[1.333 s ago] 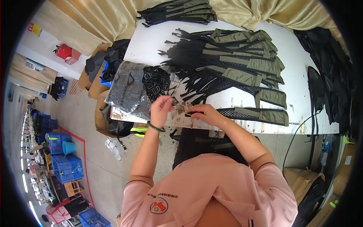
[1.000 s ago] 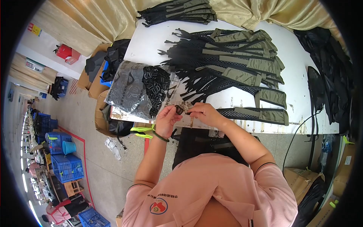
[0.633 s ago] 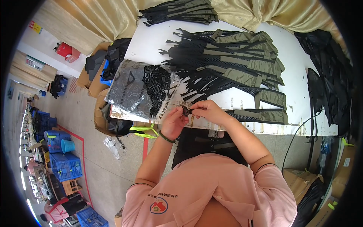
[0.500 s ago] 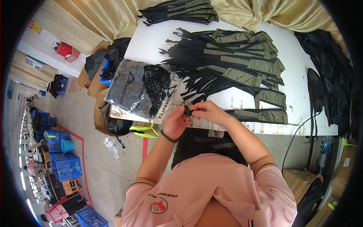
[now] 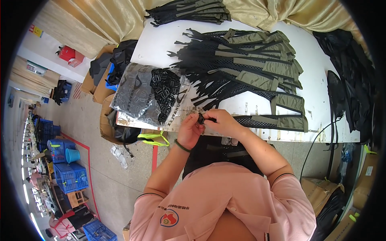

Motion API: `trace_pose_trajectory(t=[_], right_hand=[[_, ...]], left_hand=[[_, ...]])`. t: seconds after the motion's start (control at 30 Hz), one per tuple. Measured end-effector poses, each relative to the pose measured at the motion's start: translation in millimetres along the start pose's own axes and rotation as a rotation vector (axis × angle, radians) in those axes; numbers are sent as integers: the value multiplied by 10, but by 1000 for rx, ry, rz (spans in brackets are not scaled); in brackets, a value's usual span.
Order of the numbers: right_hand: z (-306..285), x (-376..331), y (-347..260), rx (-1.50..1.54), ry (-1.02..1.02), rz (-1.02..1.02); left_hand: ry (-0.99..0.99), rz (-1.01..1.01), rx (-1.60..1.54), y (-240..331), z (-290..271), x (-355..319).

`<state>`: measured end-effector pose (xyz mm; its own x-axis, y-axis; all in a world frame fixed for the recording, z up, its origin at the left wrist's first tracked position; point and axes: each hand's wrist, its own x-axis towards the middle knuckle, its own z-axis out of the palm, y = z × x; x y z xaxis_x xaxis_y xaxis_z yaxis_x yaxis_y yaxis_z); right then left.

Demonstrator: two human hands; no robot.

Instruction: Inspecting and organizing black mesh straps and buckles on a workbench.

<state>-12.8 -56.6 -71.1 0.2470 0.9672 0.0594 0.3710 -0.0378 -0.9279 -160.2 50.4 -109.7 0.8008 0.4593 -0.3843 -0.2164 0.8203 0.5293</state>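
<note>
Near the table's front edge, my left hand [image 5: 190, 129] is closed on a small black plastic buckle [image 5: 201, 118]. My right hand [image 5: 220, 121] pinches a black strap end close against that buckle; the fingers partly hide both. The strap seems to belong to the nearest olive-and-black mesh piece [image 5: 273, 122], which lies along the front edge beside my right wrist. Farther back, several similar mesh pieces [image 5: 251, 60] are fanned out, their black straps pointing left. Left of my hands lies a clear plastic bag [image 5: 134, 96] with loose black buckles [image 5: 164, 92] at its opening.
Another stack of mesh pieces [image 5: 189, 11] lies at the far edge of the white table [image 5: 155, 42], against a gold curtain [image 5: 108, 20]. Cardboard boxes [image 5: 105, 120] stand at the left, and black gear [image 5: 350, 80] hangs at the right. Blue crates [image 5: 70, 176] stand across the floor.
My hands stay together at the buckle, with slight finger movement. The right hand has shifted a little, and a bit more black strap shows between its fingers.
</note>
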Motion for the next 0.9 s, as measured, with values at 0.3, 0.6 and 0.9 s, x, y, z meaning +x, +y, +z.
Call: trace_pose_trajectory(t=[0.3, 0.6, 0.9], right_hand=[[-41, -35, -72, 284, 39, 155], [-32, -69, -95, 431, 116, 66], [-32, -43, -13, 548, 54, 356]], left_hand=[[23, -63, 131, 28, 84, -20], [44, 219, 590, 34, 248, 24], [-15, 445, 746, -32, 284, -54]])
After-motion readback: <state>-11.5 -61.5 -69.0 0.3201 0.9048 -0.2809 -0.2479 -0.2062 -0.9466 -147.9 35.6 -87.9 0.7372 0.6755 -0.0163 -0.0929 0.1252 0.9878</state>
